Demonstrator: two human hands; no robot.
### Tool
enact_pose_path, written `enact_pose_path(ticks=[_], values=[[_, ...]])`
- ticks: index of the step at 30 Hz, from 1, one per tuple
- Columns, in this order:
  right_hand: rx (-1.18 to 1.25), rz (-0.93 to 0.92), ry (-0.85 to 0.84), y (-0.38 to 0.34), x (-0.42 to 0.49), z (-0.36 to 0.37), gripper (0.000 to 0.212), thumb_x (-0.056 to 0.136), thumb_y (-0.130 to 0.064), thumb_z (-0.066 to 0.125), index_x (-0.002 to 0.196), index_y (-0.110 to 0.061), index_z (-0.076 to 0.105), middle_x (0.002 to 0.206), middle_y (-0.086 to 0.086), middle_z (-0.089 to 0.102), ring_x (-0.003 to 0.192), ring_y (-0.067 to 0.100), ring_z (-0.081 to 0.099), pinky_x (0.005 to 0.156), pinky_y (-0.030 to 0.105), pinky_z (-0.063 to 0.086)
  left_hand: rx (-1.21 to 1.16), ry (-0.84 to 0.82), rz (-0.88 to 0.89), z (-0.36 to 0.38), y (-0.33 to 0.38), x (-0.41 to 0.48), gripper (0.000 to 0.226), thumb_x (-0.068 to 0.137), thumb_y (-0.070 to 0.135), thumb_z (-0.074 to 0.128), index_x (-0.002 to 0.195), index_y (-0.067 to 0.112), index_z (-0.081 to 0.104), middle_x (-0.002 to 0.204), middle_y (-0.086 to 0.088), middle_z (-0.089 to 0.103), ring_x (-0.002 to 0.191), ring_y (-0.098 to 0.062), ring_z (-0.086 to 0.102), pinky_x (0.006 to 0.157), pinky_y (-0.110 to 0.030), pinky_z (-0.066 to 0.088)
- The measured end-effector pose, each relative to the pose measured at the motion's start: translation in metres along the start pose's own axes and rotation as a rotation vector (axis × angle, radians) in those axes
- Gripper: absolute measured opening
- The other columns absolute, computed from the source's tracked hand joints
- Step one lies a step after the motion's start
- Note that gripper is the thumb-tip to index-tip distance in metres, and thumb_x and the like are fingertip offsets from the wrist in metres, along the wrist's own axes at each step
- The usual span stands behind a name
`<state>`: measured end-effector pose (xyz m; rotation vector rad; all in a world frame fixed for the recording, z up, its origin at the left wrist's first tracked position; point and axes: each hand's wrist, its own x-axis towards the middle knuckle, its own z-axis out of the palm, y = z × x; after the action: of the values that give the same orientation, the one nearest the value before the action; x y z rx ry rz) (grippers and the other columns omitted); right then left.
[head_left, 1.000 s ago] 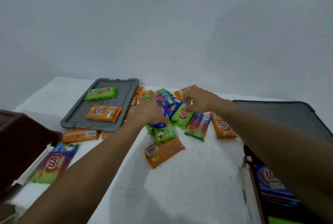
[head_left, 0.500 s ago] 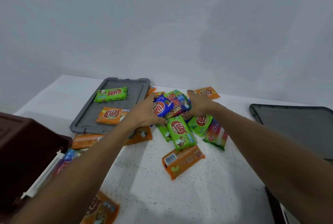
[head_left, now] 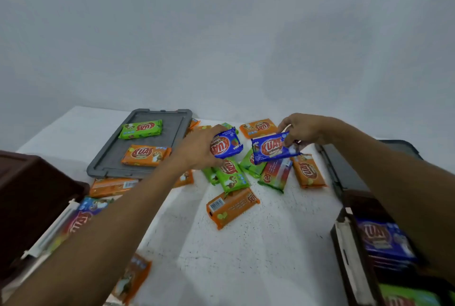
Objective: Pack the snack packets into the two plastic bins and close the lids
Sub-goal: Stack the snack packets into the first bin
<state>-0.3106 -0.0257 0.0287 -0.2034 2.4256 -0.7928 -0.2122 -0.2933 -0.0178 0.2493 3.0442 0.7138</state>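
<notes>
Bright colours on a white tabletop [head_left: 258, 251] flecked with black
Blue packets [head_left: 227, 144] — red oval logos — among green packets [head_left: 231, 175] and orange packets [head_left: 231, 207]; the lid [head_left: 172, 133] is grey, the bins [head_left: 29, 195] dark brown.

Right bin [head_left: 357, 204] blurry, partly off-frame

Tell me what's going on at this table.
A person is gathering snack packets. The left hand grips one blue packet and the right hand pinches a second blue packet, both over the loose pile on the white table. The right bin stands open and already holds blue packets. A grey lid lies flat with two packets on it.
</notes>
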Motion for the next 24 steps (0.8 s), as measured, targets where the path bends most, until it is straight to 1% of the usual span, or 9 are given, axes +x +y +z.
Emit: enact_pose_path(ticks=[4, 5, 8, 12, 15, 17, 21, 22, 24], values=[[0.118, -0.01, 0.001, 0.027, -0.047, -0.015, 0.021, 0.094, -0.008, 0.058, 0.115, -0.001, 0.058, 0.109, 0.017, 0.069, 0.093, 0.022, 0.068, 0.08, 0.04, 0.056, -0.036, 0.007, 0.049, 0.004, 0.036, -0.011, 0.087, 0.067, 0.037, 0.086, 0.139, 0.023, 0.039, 0.127, -0.002, 0.059, 0.103, -0.017, 0.06, 0.079, -0.034, 0.058], [0.173, -0.014, 0.016, 0.034, -0.059, -0.018, 0.02, 0.094, -0.006, 0.057, 0.112, 0.002, 0.058, 0.106, 0.017, 0.07, 0.091, 0.022, 0.068, 0.078, 0.038, 0.056, -0.047, 0.01, 0.062, 0.005, 0.047, -0.014, 0.086, 0.068, 0.036, 0.085, 0.139, 0.023, 0.039, 0.126, -0.001, 0.058, 0.101, -0.015, 0.059, 0.077, -0.031, 0.057], [0.275, -0.044, 0.11, 0.058, -0.098, -0.025, 0.01, 0.089, -0.003, 0.057, 0.099, -0.002, 0.058, 0.099, 0.017, 0.07, 0.077, 0.018, 0.068, 0.055, 0.025, 0.053, -0.057, 0.017, 0.099, 0.01, 0.084, -0.023, 0.085, 0.069, 0.034, 0.085, 0.139, 0.023, 0.039, 0.124, 0.0, 0.058, 0.1, -0.014, 0.058, 0.074, -0.025, 0.053], [0.223, -0.132, 0.247, 0.1, -0.155, -0.039, 0.014, 0.088, -0.005, 0.061, 0.097, -0.014, 0.056, 0.098, 0.014, 0.071, 0.078, 0.022, 0.068, 0.054, 0.028, 0.049, -0.02, 0.074, 0.158, 0.026, 0.141, -0.041, 0.087, 0.07, 0.04, 0.082, 0.143, 0.024, 0.038, 0.135, 0.001, 0.053, 0.113, -0.015, 0.054, 0.086, -0.029, 0.052], [0.284, -0.142, 0.236, 0.128, -0.194, -0.047, 0.032, 0.086, -0.002, 0.054, 0.109, -0.024, 0.061, 0.097, 0.009, 0.072, 0.079, 0.022, 0.068, 0.053, 0.028, 0.049, -0.008, 0.125, 0.177, 0.037, 0.183, -0.057, 0.079, 0.075, 0.04, 0.079, 0.141, 0.019, 0.039, 0.13, 0.001, 0.053, 0.109, -0.014, 0.054, 0.085, -0.031, 0.052], [0.341, -0.116, 0.219, 0.148, -0.217, -0.05, 0.038, 0.083, 0.0, 0.052, 0.11, -0.022, 0.066, 0.098, 0.01, 0.073, 0.083, 0.022, 0.069, 0.06, 0.031, 0.051, -0.032, 0.137, 0.189, 0.045, 0.211, -0.064, 0.077, 0.075, 0.04, 0.079, 0.137, 0.018, 0.037, 0.123, 0.0, 0.054, 0.104, -0.013, 0.056, 0.08, -0.03, 0.054], [0.344, -0.087, 0.193, 0.183, -0.248, -0.049, 0.019, 0.087, -0.004, 0.057, 0.102, -0.008, 0.067, 0.094, 0.014, 0.075, 0.078, 0.024, 0.069, 0.064, 0.033, 0.053, -0.348, 0.193, 0.12, 0.058, 0.257, -0.074, 0.079, 0.072, 0.039, 0.083, 0.129, 0.024, 0.03, 0.098, 0.012, 0.056, 0.081, -0.004, 0.06, 0.063, -0.019, 0.053], [0.335, -0.084, 0.195, 0.192, -0.254, -0.049, 0.015, 0.087, -0.005, 0.059, 0.1, -0.007, 0.066, 0.093, 0.015, 0.075, 0.078, 0.026, 0.07, 0.066, 0.034, 0.053, -0.472, 0.208, 0.102, 0.06, 0.268, -0.076, 0.074, 0.073, 0.036, 0.083, 0.127, 0.025, 0.033, 0.097, 0.011, 0.06, 0.079, -0.006, 0.064, 0.062, -0.021, 0.056], [0.309, -0.094, 0.199, 0.204, -0.261, -0.049, 0.009, 0.087, -0.008, 0.06, 0.095, -0.007, 0.065, 0.093, 0.015, 0.075, 0.08, 0.027, 0.071, 0.072, 0.039, 0.054, -0.628, 0.221, 0.099, 0.062, 0.284, -0.076, 0.05, 0.079, 0.031, 0.079, 0.116, 0.021, 0.046, 0.097, 0.002, 0.068, 0.077, -0.01, 0.069, 0.061, -0.026, 0.058]])
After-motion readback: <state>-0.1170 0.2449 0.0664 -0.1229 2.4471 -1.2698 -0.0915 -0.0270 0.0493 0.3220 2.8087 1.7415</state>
